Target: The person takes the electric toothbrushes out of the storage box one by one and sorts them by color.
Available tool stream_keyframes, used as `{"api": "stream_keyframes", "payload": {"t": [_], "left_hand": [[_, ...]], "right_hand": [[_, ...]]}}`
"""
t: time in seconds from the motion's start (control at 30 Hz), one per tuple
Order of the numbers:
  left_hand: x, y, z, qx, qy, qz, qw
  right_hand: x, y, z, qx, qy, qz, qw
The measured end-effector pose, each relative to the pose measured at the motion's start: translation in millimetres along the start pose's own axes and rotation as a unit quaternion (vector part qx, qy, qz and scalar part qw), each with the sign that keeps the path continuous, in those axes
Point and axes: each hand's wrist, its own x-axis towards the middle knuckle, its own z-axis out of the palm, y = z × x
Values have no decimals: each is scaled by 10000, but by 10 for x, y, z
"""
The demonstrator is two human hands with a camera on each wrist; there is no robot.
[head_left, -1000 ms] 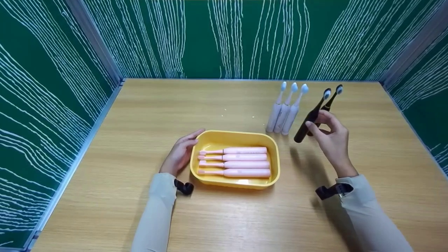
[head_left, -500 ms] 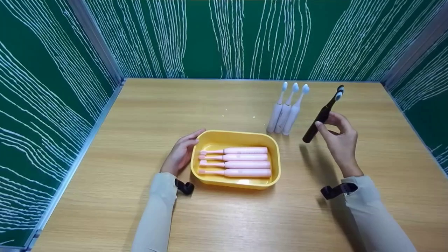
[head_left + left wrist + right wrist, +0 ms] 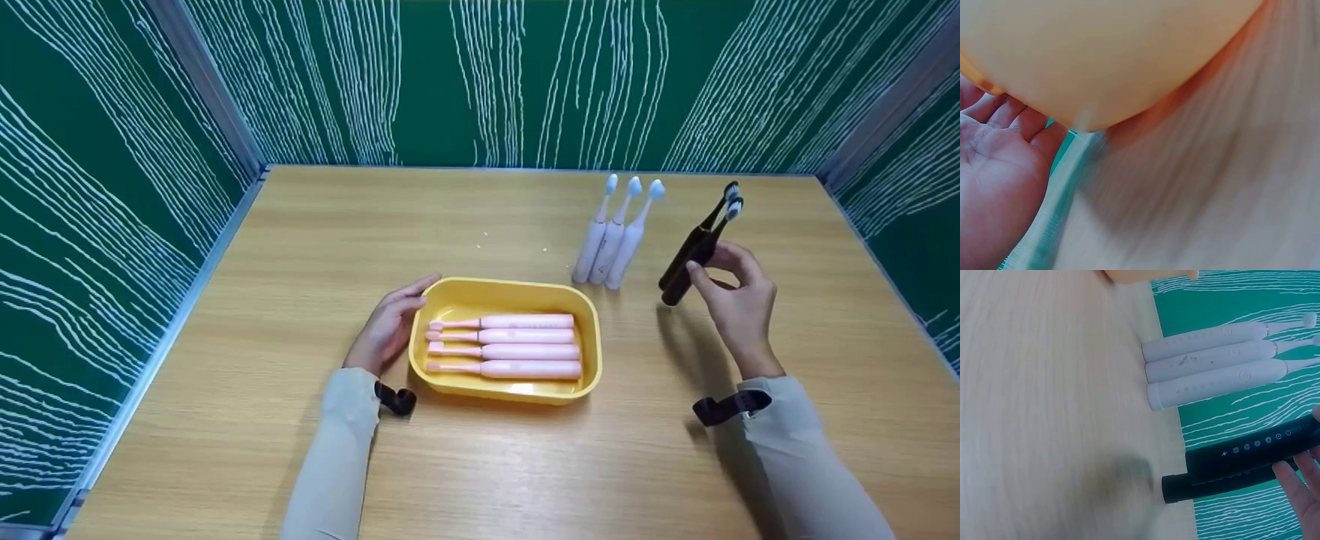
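My right hand (image 3: 739,307) pinches a black electric toothbrush (image 3: 683,280) by its handle, bristles up. Directly beside it, a second black electric toothbrush (image 3: 680,256) is upright and partly covered by the first. Both dark handles overlap in the right wrist view, where fingertips (image 3: 1296,489) lie against them. My left hand (image 3: 384,330) rests at the left end of a yellow tray (image 3: 517,291), fingers touching its wall; the left wrist view shows the palm (image 3: 999,174) facing the tray. Several pink electric toothbrushes (image 3: 529,351) lie side by side in the tray, heads to the left.
Three white electric toothbrushes (image 3: 609,251) stand upright in a row behind the tray, left of the black pair. Small white specks (image 3: 484,234) dot the wooden table (image 3: 337,225). Green panels (image 3: 427,82) with white lines enclose the back and sides.
The right hand has carried its black toothbrush a little to the right, bringing it up against the other black one. The left hand and tray stay in place.
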Motion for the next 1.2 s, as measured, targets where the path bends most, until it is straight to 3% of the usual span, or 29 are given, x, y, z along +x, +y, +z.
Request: {"api": "stream_keyframes", "payload": {"t": [0.33,1.2], "left_hand": [[-9,-2,-13,70,-78,-41,9999],[4,-8,-11,47,-72,-76,9999]], "right_hand": [[-1,47,-35,-96,4,-128,9999],[53,177,-79,-254,266,206,9991]]}}
